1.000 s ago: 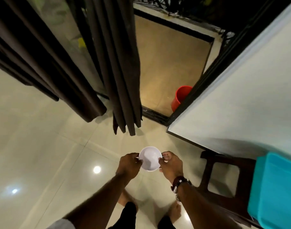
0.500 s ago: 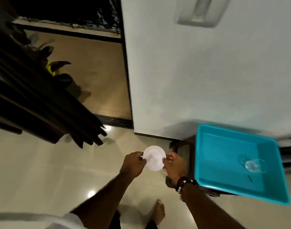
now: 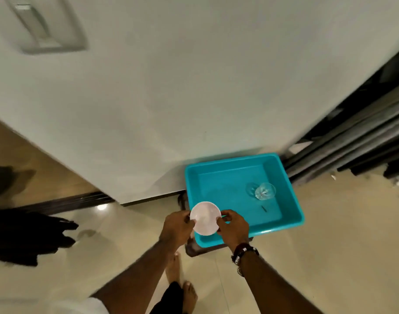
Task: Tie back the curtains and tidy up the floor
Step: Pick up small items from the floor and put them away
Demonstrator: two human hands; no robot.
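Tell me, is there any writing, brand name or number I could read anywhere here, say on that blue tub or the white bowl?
None can be read.
Turquoise tub: plain, no label showing.
White bowl, held by the left hand and right hand: no print.
Glass in the tub: no marking visible.
Wall fitting: too blurred to tell.

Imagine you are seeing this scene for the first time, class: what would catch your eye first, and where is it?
The bright turquoise tub stands out first, set on a dark stool by the pale wall, with a clear glass lying inside toward its right. Next comes the small white bowl, held over the tub's near left corner between the left hand and right hand.
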